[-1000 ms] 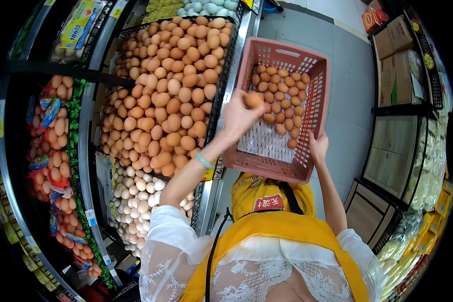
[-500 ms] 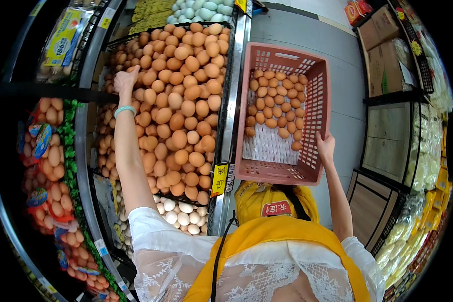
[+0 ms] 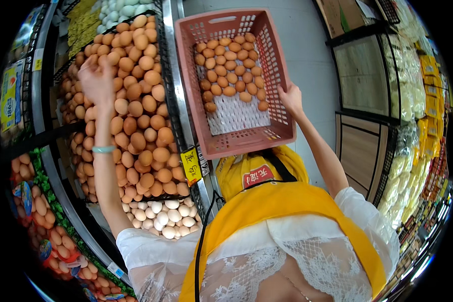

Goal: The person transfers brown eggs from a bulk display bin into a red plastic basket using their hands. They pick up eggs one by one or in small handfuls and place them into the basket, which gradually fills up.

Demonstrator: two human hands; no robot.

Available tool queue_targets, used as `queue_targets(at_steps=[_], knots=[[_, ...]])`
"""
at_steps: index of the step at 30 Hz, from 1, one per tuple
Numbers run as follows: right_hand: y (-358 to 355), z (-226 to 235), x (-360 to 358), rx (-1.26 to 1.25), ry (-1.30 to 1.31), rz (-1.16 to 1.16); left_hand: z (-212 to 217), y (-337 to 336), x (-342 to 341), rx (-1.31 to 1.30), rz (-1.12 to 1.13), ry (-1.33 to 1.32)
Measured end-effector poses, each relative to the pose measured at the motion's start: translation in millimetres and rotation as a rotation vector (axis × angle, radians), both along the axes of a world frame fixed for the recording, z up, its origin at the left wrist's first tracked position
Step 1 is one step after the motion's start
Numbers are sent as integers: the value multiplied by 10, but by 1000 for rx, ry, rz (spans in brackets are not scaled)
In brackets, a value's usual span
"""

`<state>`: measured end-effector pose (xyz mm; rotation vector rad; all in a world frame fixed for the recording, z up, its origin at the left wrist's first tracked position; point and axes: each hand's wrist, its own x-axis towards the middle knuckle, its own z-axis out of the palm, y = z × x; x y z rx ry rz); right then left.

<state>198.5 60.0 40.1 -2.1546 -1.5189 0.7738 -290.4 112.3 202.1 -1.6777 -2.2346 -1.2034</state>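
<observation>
My left hand (image 3: 96, 80), blurred by motion, is over the left part of a big heap of brown eggs (image 3: 137, 108); its fingers are too smeared to show whether it holds an egg. A pale green bangle (image 3: 103, 149) circles that wrist. My right hand (image 3: 291, 99) grips the right rim of a pinkish-red plastic crate (image 3: 236, 149) with slotted walls. Inside the crate, several brown eggs (image 3: 230, 65) sit in rows on a pale, bumpy liner (image 3: 239, 116), bare at the near end.
Whitish eggs (image 3: 161, 218) lie at the near end of the stand, pale blue-green eggs (image 3: 128, 10) at its far end. A metal edge (image 3: 182, 116) with a yellow price tag (image 3: 191, 165) runs beside the crate. Netted eggs (image 3: 60, 244) hang left; shelves with bagged goods (image 3: 407, 166) stand right.
The view has shifted, so stand and crate appear farther left. My left hand has moved inward from the heap's left edge and is now blurred. My right hand keeps its hold on the crate.
</observation>
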Motion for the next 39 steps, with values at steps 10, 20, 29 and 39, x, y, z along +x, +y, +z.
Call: queue_targets(at_steps=[10,20,29,39], knots=[[3,135,-100,32,122,7,-2317,-843,2756,-1331,-750,999],[-41,37,-54,113,181,12,-2642,-826,2495,-1186,-892,1507],[-20,52,-32,41,205,98,-2012,-727,2651,-1048,-456,382],[-7,109,-47,-5,290,137,-129,-1650,1175,-132,177,-636]])
